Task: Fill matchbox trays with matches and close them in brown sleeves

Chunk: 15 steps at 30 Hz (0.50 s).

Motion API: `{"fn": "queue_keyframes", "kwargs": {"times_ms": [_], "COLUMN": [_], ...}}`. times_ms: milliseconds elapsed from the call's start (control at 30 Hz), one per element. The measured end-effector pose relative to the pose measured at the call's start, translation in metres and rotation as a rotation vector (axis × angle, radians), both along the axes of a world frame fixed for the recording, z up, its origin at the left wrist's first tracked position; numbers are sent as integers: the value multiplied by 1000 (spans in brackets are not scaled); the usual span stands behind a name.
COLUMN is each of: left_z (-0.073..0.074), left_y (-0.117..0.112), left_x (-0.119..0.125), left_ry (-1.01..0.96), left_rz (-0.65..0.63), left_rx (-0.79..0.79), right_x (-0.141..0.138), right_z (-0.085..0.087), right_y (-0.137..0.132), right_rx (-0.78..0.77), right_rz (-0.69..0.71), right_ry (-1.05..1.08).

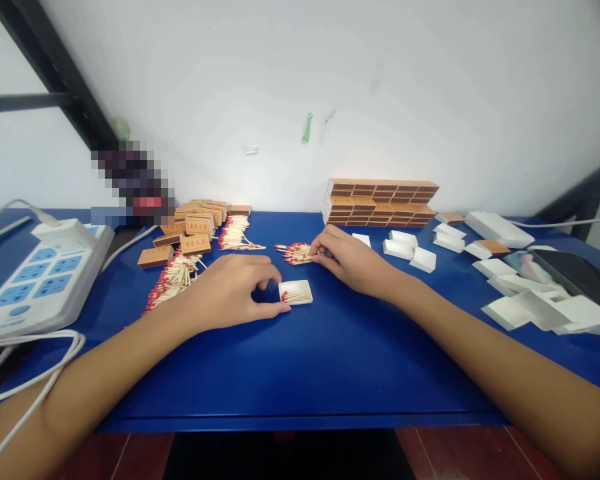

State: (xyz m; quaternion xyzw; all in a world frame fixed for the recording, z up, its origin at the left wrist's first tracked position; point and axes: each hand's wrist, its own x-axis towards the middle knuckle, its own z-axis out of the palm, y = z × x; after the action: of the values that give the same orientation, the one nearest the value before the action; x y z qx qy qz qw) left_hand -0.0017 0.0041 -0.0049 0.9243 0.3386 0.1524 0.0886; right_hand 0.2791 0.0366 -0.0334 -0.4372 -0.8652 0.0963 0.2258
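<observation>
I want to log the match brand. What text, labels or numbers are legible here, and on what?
Nothing can be quoted with confidence.
Loose matchboxes: yellow labels with red characters, too small and blurred to read.
Stacked matchboxes: no print legible.
Power strip: no legible marking.
White tray at the left hand: blank.

A small white tray [296,292], the open inner part of a matchbox, lies flat on the blue desk [300,373] near its middle, somewhat closer to the front edge. A few red-headed matches lie in it, side by side. The fingers of the left hand [235,290] grip its left end. Behind it, toward the back edge, a loose pile of matches [295,253] lies on the desk, most red heads to the left; the right hand [353,263] touches its right end.
</observation>
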Motion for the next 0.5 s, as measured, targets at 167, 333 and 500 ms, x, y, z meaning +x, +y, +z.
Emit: {"fn": "queue_keyframes", "kwargs": {"times_ms": [167,333,500], "left_z": [0,-1,1], "left_y": [1,1,-1], "left_x": [0,0,-1], "left_ry": [2,-1,6], "left_rz": [8,2,-13], "left_rx": [-6,-3,-7], "right_x": [0,-1,2], "right_z": [11,22,26], "right_y": [-12,-28,-30], "right_rx": [-24,-132,-157], "right_rz": [11,17,18], "right_ry": [0,-80,-101]}}
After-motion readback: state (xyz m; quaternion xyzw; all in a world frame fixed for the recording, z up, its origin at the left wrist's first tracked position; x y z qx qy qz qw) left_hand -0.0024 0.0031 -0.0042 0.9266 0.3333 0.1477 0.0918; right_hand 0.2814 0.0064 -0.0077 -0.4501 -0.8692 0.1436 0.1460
